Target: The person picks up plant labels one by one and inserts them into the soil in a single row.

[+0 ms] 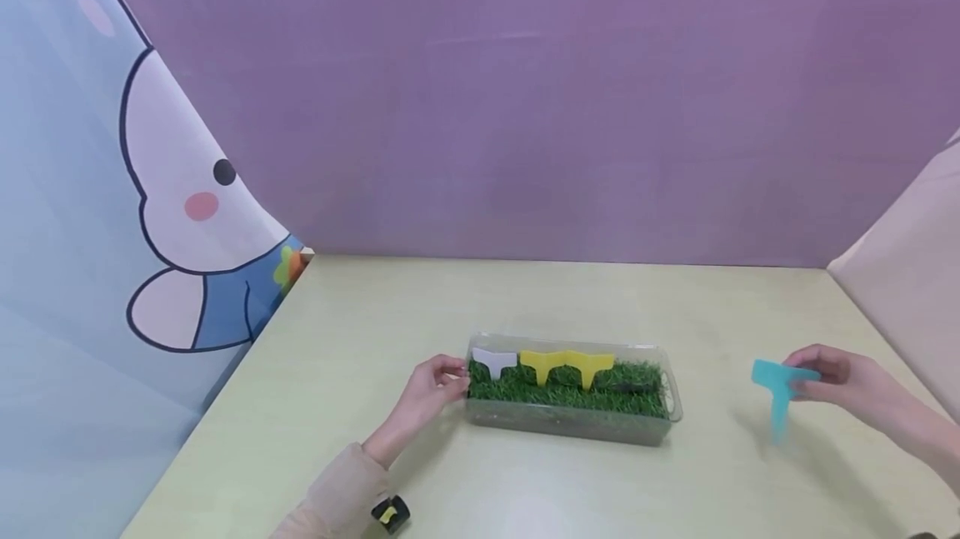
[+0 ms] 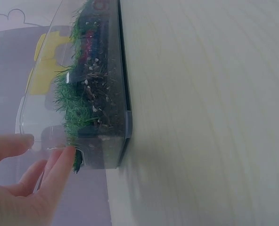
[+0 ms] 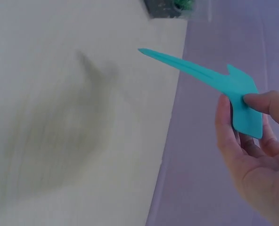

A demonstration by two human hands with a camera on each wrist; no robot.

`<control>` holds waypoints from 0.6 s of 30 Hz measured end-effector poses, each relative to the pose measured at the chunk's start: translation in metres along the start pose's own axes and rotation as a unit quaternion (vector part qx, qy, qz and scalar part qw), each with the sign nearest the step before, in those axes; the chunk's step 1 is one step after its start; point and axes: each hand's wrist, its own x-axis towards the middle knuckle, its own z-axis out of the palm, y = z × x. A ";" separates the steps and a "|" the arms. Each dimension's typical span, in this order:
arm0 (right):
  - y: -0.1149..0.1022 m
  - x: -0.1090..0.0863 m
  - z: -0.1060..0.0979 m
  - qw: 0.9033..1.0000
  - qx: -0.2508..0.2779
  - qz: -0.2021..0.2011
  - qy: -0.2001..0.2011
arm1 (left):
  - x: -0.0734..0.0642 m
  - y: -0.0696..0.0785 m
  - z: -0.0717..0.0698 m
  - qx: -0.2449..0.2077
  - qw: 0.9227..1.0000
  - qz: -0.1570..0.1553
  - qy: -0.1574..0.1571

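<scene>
A clear plastic box (image 1: 570, 421) with artificial grass (image 1: 547, 396) inside stands on the table. Upright in the grass are a white plant label (image 1: 495, 362) at the left and two yellow plant labels (image 1: 567, 362) beside it. My left hand (image 1: 435, 387) pinches the box's left end; in the left wrist view the thumb and fingers (image 2: 59, 167) close on its rim. To the right of the box, my right hand (image 1: 843, 376) holds a teal T-shaped plant label (image 1: 780, 389) above the table, its pointed stem downward. Thumb and fingers grip its broad head (image 3: 247, 110).
A pale wooden table (image 1: 375, 306) lies beneath everything. Purple cloth (image 1: 525, 106) hangs at the back, with a cartoon-printed cloth (image 1: 172, 214) along the left. A dark band with a yellow mark (image 1: 391, 514) sits by the left sleeve (image 1: 345, 489).
</scene>
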 end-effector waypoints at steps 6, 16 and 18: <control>-0.024 0.005 0.007 0.999 0.007 0.002 0.049 | -0.006 0.014 -0.001 -0.005 1.000 -0.001 -0.004; -0.057 0.014 0.016 0.991 0.041 -0.034 0.125 | -0.002 0.009 0.000 -0.010 1.000 -0.005 -0.004; -0.066 0.017 0.018 0.989 0.046 -0.046 0.136 | 0.001 0.002 0.000 -0.008 1.000 -0.006 -0.003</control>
